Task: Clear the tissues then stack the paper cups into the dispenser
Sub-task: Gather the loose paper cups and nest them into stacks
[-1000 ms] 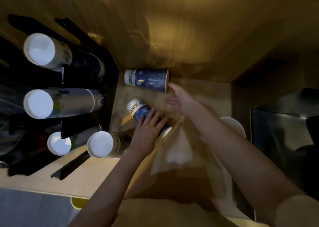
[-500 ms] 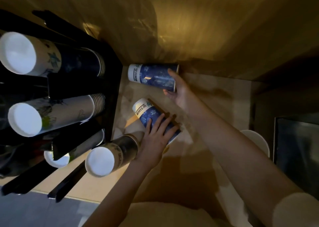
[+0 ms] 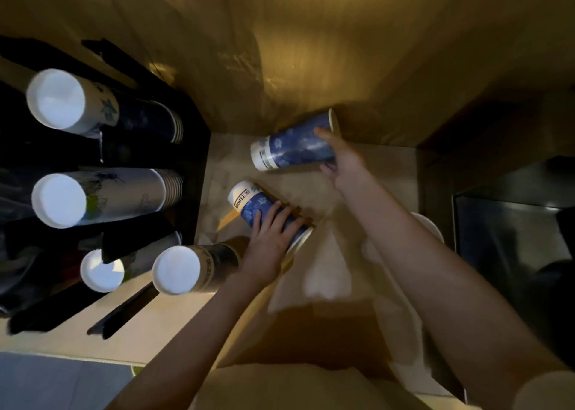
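Two blue paper cups lie on their sides on the counter. My right hand (image 3: 340, 157) grips the far cup (image 3: 289, 146) near its rim and has tilted it up off the surface. My left hand (image 3: 270, 238) wraps over the near cup (image 3: 252, 202), which rests on the counter. The black cup dispenser (image 3: 193, 160) stands to the left, holding several stacks of cups (image 3: 102, 198) with white bottoms facing me. A white tissue (image 3: 323, 272) lies crumpled on the counter just right of my left hand.
A short stack of dark cups (image 3: 193, 268) lies beside my left wrist. A white bowl rim (image 3: 431, 227) shows behind my right forearm, and a dark steel appliance (image 3: 513, 238) fills the right side. A wooden wall (image 3: 311, 51) backs the counter.
My right hand has closed on the far cup and tipped its rim upward off the counter. My left hand has stayed over the near cup.
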Motion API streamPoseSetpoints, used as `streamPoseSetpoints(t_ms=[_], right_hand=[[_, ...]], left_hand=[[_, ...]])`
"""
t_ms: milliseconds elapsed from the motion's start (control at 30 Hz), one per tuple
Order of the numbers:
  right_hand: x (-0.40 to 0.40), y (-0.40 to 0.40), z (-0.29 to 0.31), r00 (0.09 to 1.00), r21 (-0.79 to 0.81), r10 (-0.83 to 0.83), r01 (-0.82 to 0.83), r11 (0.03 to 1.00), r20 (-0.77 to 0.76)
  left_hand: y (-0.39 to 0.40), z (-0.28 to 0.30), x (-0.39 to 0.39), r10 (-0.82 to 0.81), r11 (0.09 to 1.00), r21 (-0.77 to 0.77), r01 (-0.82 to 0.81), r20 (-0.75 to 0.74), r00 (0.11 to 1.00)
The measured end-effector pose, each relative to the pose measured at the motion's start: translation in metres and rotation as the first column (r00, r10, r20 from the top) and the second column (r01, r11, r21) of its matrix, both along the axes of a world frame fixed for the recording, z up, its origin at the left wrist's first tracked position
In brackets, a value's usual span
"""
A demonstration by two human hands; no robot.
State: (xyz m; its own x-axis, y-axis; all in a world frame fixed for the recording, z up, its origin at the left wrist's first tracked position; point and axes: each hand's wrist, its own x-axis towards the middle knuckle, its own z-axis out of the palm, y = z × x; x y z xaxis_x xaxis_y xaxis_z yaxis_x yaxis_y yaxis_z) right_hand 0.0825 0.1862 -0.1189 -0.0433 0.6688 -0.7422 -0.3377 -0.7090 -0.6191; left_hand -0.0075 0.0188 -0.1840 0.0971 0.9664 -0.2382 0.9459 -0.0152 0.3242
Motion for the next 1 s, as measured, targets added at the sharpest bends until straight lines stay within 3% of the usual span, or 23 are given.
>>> streamPoseSetpoints(t_ms=[200,333,500,667,767,867,1000], right_hand=[[0.054,-0.021,0.034,0.982,0.247,-0.045,-0.002,0.969,0.184],[0.091,-0.047,0.065,0.977,0.407,0.001,-0.09,0.909,0.212],[0.116,-0.079,0.105,0.935,0.631,0.027,-0.259,0.731,0.352],[0.119,-0.103,0.117,0.828,0.642,0.06,-0.476,0.602,0.558],[0.112,-0.117,0.11,0.757,0.6,0.085,-0.576,0.556,0.648],[0.102,-0.13,0.099,0.599,0.512,0.057,-0.727,0.458,0.799],[0.093,-0.143,0.081,0.449,0.397,0.064,-0.841,0.369,0.891]], left_hand=[[-0.004,0.019,0.006,0.072,0.994,0.078,-0.08,0.104,0.992],[-0.007,0.041,0.015,0.13,0.958,0.191,-0.214,0.376,0.918],[-0.014,0.05,0.029,0.251,0.893,0.112,-0.436,0.68,0.689],[-0.018,0.051,0.039,0.356,0.847,-0.119,-0.519,0.851,0.385],[-0.019,0.046,0.042,0.387,0.845,-0.148,-0.514,0.832,0.398],[-0.019,0.04,0.044,0.372,0.88,-0.135,-0.455,0.792,0.484],[-0.017,0.037,0.051,0.376,0.877,-0.15,-0.456,0.806,0.457]])
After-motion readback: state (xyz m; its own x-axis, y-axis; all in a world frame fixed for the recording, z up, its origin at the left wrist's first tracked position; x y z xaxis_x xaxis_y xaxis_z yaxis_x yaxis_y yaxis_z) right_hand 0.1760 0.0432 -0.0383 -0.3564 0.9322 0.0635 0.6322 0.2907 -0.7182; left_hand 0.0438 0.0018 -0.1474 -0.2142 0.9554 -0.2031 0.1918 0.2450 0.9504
